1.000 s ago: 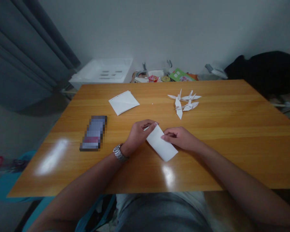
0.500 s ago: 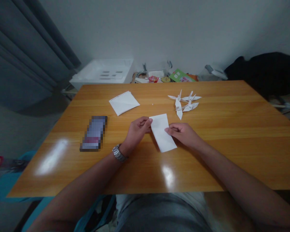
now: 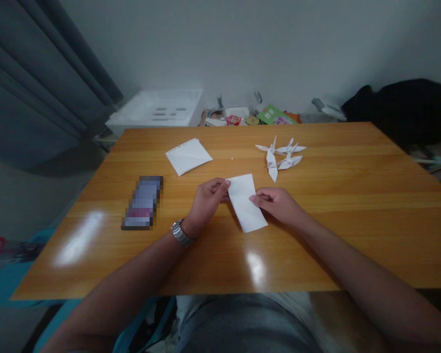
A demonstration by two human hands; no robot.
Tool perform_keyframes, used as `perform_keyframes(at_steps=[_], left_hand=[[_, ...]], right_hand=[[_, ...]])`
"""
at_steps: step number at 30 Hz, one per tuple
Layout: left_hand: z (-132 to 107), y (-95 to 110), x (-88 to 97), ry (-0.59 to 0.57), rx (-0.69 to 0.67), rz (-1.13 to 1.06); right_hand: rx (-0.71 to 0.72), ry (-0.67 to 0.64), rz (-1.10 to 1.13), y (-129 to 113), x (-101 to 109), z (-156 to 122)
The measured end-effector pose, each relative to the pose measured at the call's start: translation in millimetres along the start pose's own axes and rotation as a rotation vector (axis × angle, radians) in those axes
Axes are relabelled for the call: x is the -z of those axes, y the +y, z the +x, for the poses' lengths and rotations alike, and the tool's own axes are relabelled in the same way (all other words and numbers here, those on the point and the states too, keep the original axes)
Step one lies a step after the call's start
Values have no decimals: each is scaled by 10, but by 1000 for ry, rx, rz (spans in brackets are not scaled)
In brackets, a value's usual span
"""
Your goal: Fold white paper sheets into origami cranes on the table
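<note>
White paper sheet (image 3: 247, 206) between left hand (image 3: 211, 196), pinching its far left corner, and right hand (image 3: 275, 202), pinching its right edge. Folded paper birds (image 3: 272, 162) on wooden surface (image 3: 338, 196), beyond right hand; perforated sheets (image 3: 189, 157) beyond left hand, pixelated phone (image 3: 143, 202) to its left.

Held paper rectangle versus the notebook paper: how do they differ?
The paper rectangle is narrow; the notebook paper is broader. The left hand and right hand hold the rectangle; the notebook paper lies on the table. The notebook paper shows a perforated edge; the rectangle shows none. Both are white.
</note>
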State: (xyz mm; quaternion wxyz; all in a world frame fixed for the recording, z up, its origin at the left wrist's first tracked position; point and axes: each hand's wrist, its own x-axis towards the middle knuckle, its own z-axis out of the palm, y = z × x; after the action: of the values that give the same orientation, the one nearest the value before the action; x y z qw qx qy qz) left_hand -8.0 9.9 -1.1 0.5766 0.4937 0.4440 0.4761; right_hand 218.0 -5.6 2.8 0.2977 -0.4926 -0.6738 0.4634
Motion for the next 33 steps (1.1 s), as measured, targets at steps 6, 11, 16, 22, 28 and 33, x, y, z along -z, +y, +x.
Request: perform_keyframes(at_steps=[6,11,16,22,28,33], left_hand=[[-11,30,3,27,-116,169],[-4,79,-11,77,-142,286],[11,17,-6,15,-41,113],[-29,-11,-33,-75,46,76],[-24,-49,-15,-102,-4,66],[-33,-42,-19,-100,-3,44]], right_hand=[[2,15,-1,-16,-8,-14],[36,61,-67,-50,-29,-23],[49,99,-69,-22,-19,-21],[48,149,-74,3,-2,-7],[49,138,-55,-48,-16,-13],[54,142,-44,-51,-20,-18]])
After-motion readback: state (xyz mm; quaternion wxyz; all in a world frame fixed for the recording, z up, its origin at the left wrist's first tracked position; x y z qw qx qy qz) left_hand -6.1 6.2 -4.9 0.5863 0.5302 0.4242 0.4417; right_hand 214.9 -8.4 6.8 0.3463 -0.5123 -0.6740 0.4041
